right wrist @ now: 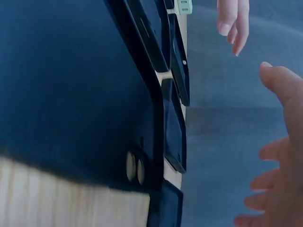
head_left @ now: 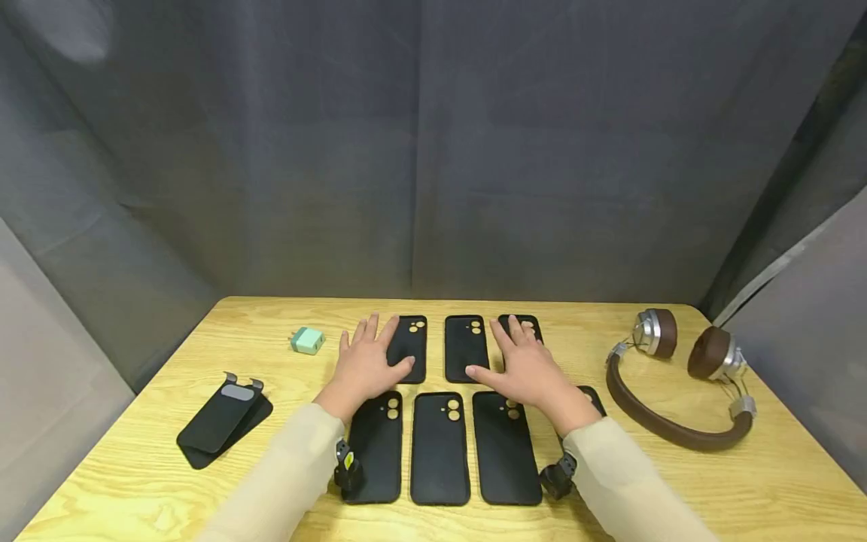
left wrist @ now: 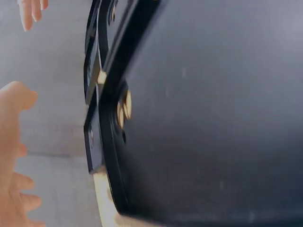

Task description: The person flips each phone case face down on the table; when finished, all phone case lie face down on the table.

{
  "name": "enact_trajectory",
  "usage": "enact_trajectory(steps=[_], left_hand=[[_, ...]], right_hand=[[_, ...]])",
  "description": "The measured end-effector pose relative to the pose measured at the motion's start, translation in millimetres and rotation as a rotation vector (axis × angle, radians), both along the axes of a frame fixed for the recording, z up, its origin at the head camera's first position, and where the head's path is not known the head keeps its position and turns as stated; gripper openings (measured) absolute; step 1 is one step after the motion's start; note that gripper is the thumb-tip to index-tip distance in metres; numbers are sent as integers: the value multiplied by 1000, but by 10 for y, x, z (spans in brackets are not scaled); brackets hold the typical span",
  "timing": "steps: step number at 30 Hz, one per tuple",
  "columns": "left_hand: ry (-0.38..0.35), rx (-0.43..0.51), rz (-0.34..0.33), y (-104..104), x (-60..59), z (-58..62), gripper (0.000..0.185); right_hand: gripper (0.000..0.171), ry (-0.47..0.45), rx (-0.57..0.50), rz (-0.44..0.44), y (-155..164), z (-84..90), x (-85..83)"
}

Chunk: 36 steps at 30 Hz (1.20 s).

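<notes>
Black phone cases lie in two rows on the wooden table, camera cutouts toward the far edge. My left hand (head_left: 366, 363) is held over the left side, fingers spread, next to the back-left case (head_left: 409, 350). Over the right side, my right hand (head_left: 527, 370) has its fingers spread and partly covers the back-right case (head_left: 521, 320). Between the hands lie the back-middle case (head_left: 465, 350) and front-middle case (head_left: 439, 452). Both wrist views show the left hand (left wrist: 12, 156) and right hand (right wrist: 284, 151) raised off the cases, holding nothing. My right forearm hides much of the front-right case (head_left: 592, 399).
Left on the table (head_left: 135, 482) are a green charger plug (head_left: 308, 340) and two stacked dark cases, the upper one (head_left: 220, 418) with a grey oval. Brown headphones (head_left: 667, 433) lie at the right. A grey curtain (head_left: 325, 165) hangs behind the table.
</notes>
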State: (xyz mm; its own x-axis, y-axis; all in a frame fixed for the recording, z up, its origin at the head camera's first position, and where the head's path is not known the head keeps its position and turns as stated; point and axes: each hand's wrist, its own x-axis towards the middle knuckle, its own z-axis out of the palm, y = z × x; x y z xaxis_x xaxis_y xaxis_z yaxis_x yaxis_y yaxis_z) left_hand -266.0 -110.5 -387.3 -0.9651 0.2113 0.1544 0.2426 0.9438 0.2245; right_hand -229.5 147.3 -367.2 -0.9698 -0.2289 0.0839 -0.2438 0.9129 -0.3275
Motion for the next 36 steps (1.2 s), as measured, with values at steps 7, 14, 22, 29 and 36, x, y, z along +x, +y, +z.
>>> enact_trajectory(steps=[7, 14, 22, 29, 36], left_hand=[[16, 117, -59, -167, -107, 1, 69], [-70, 298, -50, -190, -256, -43, 63], [-150, 479, 18, -178, -388, -133, 56], [-221, 553, 73, -165, -441, -150, 50], [-267, 567, 64, -182, -497, -162, 48]], right_hand=[[91, 5, -70, 64, -251, -73, -82], [80, 7, -171, 112, -498, -106, -170], [68, -49, -368, 105, -776, -155, -277], [63, -203, -501, -3, -954, -230, -398], [60, -219, -475, -58, -1045, -333, -478]])
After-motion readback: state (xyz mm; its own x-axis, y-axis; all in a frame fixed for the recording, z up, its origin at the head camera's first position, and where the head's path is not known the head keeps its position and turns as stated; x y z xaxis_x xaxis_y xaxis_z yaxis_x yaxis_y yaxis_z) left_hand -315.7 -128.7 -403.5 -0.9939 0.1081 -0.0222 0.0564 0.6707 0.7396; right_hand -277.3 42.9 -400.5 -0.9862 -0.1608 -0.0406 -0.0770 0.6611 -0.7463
